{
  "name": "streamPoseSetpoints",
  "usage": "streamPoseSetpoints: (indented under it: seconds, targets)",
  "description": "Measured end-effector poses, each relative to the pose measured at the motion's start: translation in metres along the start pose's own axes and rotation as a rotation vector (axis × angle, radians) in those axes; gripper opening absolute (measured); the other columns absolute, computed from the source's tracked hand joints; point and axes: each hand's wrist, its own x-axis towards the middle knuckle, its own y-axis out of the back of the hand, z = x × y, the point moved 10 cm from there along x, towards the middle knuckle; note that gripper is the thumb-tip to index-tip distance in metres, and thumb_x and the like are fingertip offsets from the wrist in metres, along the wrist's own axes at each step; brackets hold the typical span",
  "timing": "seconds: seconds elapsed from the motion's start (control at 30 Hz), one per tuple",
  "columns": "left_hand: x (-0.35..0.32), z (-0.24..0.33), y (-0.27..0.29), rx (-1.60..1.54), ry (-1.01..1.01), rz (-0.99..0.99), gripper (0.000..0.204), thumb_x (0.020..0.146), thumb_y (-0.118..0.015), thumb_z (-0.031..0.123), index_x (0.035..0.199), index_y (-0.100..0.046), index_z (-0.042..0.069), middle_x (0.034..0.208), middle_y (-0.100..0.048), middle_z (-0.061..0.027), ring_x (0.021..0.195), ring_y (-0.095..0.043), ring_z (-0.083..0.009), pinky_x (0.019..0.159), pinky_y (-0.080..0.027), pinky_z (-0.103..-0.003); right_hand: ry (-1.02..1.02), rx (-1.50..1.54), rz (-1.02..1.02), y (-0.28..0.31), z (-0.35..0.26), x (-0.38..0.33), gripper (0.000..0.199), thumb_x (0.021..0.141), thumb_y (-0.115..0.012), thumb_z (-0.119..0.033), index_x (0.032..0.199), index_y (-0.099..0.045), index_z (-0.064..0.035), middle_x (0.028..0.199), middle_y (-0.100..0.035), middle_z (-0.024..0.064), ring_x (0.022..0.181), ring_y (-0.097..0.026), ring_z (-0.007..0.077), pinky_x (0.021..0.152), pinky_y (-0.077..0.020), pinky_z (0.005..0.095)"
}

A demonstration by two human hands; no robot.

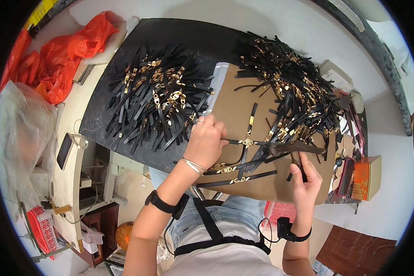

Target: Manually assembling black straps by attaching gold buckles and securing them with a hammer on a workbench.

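Note:
My left hand [206, 140] is closed, pinching the left end of a black strap with a gold metal fitting [247, 142]. That strap lies across the brown sheet on the table. My right hand [307, 181] grips a hammer; its dark, worn head [299, 147] is over the right end of the strap, and whether they touch I cannot tell. Most of the handle is hidden by my fingers. Nearer to me rest a few more black straps with gold fittings, one of them a lower strap [239, 180]. Another strap [253, 117] stretches away from me, crossing the pinched one.
A large heap of black straps with gold fittings [287, 83] covers the far right of the brown sheet [232, 99]. A second heap [158, 99] lies left on the black tabletop [96, 119]. Red plastic bags [64, 60] and a phone [65, 150] are further left; an orange box [367, 178] is right.

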Motion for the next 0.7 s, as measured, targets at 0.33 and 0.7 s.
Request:
streamPoseSetpoints:
  seconds: [0.33,0.7]
  targets:
    - [-0.027,-0.036,0.024,-0.174,0.440,-0.221,0.012,0.082,-0.072,0.011,0.087,-0.072,0.000,0.075,-0.070,-0.0154,0.068,-0.069,-0.0280,0.067,-0.054,-0.037,0.185,0.108,-0.001,-0.028,-0.040,0.020,0.035,0.087,-0.073,0.001,0.121,-0.068,0.0049,0.094,-0.069,0.0152,0.074,-0.063,0.0198,0.070,-0.0511,0.0276]
    - [-0.039,-0.041,0.016,-0.210,0.416,-0.242,0.012,0.084,-0.072,0.011,0.088,-0.072,0.000,0.075,-0.070,-0.0105,0.064,-0.065,-0.0174,0.064,-0.052,-0.030,0.236,-0.120,-0.192,-0.080,-0.068,0.013,0.021,0.084,-0.074,-0.003,0.105,-0.071,-0.0008,0.082,-0.063,0.0133,0.060,-0.062,0.0301,0.055,-0.0495,0.0361]
